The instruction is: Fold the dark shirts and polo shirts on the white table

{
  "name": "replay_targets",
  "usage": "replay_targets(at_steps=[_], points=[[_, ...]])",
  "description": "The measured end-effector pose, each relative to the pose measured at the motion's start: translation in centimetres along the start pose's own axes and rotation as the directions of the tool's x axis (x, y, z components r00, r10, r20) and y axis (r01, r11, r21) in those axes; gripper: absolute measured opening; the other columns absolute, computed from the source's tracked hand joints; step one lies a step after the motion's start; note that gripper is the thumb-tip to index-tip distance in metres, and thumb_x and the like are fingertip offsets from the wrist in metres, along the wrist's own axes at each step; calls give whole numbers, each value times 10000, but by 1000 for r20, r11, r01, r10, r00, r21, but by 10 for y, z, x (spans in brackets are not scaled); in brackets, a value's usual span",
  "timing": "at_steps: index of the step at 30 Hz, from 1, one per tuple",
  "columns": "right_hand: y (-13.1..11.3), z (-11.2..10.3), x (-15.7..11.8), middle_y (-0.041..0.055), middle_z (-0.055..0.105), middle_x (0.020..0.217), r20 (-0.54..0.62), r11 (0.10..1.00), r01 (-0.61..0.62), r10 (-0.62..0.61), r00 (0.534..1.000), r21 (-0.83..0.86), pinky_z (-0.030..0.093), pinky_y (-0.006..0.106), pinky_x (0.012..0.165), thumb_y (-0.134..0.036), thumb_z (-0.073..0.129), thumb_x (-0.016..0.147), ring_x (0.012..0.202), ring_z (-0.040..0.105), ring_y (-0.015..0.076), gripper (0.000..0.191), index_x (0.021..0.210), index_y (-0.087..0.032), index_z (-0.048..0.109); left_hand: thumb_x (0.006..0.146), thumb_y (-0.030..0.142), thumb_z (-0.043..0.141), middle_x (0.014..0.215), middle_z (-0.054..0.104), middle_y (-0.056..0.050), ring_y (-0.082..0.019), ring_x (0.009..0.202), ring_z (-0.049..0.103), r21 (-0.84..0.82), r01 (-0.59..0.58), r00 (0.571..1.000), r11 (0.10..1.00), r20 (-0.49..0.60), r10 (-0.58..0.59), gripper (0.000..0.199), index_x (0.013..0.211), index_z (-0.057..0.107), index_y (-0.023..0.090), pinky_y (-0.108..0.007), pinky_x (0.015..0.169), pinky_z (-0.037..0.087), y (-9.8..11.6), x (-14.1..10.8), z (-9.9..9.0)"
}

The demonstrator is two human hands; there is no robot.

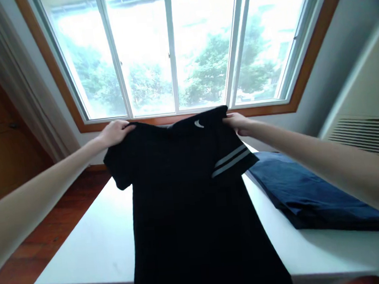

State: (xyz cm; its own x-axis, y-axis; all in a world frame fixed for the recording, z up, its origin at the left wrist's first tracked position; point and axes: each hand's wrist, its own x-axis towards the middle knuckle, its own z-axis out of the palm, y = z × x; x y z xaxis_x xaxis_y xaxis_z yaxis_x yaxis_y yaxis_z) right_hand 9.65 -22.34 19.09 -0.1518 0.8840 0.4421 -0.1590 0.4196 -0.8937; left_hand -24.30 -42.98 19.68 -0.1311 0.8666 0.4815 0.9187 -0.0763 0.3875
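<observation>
A black T-shirt [188, 204] hangs spread out between my two hands, above the white table [85, 239]. It has a small pale crescent on the chest and two grey stripes on the right-hand sleeve. My left hand [117, 131] pinches the fabric at the left shoulder. At the other shoulder, my right hand [239, 123] grips the cloth near the sleeve seam. The shirt's lower end drops out of the bottom of the view, so its hem is hidden.
Dark blue and black folded clothes [313, 193] lie at the table's right side, under my right forearm. Beyond the table is a wide window [172, 64]. A vented white unit [368, 135] stands at right, a curtain [28, 81] at left.
</observation>
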Motion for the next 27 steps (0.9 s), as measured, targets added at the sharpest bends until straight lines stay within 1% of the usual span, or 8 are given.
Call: replay_targets(at_steps=[3, 5, 9, 12, 17, 20, 23, 27], points=[[75, 16, 13, 16, 610, 506, 96, 948, -241, 265, 959, -209, 433, 227, 458, -86, 758, 704, 459, 542, 111, 168, 633, -130, 612, 959, 504, 381, 1036, 714, -74, -224, 1015, 639, 296, 56, 995, 954, 65, -79, 519, 998, 675, 78, -284, 886, 445, -51, 46, 36], [112, 24, 24, 26, 628, 549, 135, 907, -304, 353, 926, -291, 450, 225, 507, -137, 705, 783, 501, 566, 107, 136, 680, -117, 619, 957, 506, 384, 1055, 713, -123, -264, 979, 657, 408, 104, 986, 907, 80, -149, 474, 1057, 679, 148, -328, 854, 464, -84, 62, 67], [173, 36, 54, 10, 590, 516, 135, 857, -364, 436, 890, -365, 439, 199, 487, -222, 709, 808, 497, 556, 100, 201, 669, -122, 603, 962, 532, 286, 1080, 704, -135, -310, 943, 664, 514, 158, 958, 843, 126, -256, 504, 1164, 640, 236, -357, 762, 478, -145, 84, 122], [215, 45, 83, -34, 494, 447, 101, 807, -407, 490, 866, -428, 338, 174, 395, -266, 744, 784, 418, 445, 62, 298, 598, -144, 546, 952, 538, 285, 1082, 701, -131, -324, 943, 662, 562, 208, 935, 800, 125, -331, 489, 1112, 654, 259, -351, 730, 474, -184, 102, 152], [278, 64, 117, -48, 451, 456, 55, 744, -439, 535, 843, -505, 298, 187, 402, -294, 702, 831, 420, 400, 53, 349, 582, -154, 501, 937, 537, 328, 1034, 706, -136, -319, 922, 657, 556, 214, 932, 803, 129, -338, 466, 995, 675, 231, -335, 702, 454, -228, 128, 193], [308, 69, 125, -57, 418, 445, 32, 710, -444, 547, 836, -547, 284, 193, 409, -325, 686, 844, 427, 382, 58, 355, 594, -158, 497, 924, 538, 359, 992, 708, -137, -308, 898, 652, 517, 240, 928, 822, 126, -351, 453, 928, 681, 219, -324, 681, 437, -247, 136, 216], [323, 61, 128, -53, 419, 459, 33, 686, -455, 571, 820, -569, 293, 196, 413, -370, 611, 895, 425, 383, 64, 351, 633, -161, 506, 869, 584, 441, 879, 706, -119, -288, 815, 644, 434, 319, 892, 842, 162, -422, 448, 834, 684, 209, -306, 629, 415, -265, 135, 228], [312, 36, 119, 19, 558, 598, 104, 659, -465, 634, 767, -591, 368, 209, 467, -491, 530, 917, 508, 498, 93, 389, 746, -143, 564, 754, 674, 553, 634, 632, -47, -220, 622, 590, 93, 462, 823, 882, 325, -466, 503, 683, 673, 190, -269, 518, 364, -280, 118, 217]])
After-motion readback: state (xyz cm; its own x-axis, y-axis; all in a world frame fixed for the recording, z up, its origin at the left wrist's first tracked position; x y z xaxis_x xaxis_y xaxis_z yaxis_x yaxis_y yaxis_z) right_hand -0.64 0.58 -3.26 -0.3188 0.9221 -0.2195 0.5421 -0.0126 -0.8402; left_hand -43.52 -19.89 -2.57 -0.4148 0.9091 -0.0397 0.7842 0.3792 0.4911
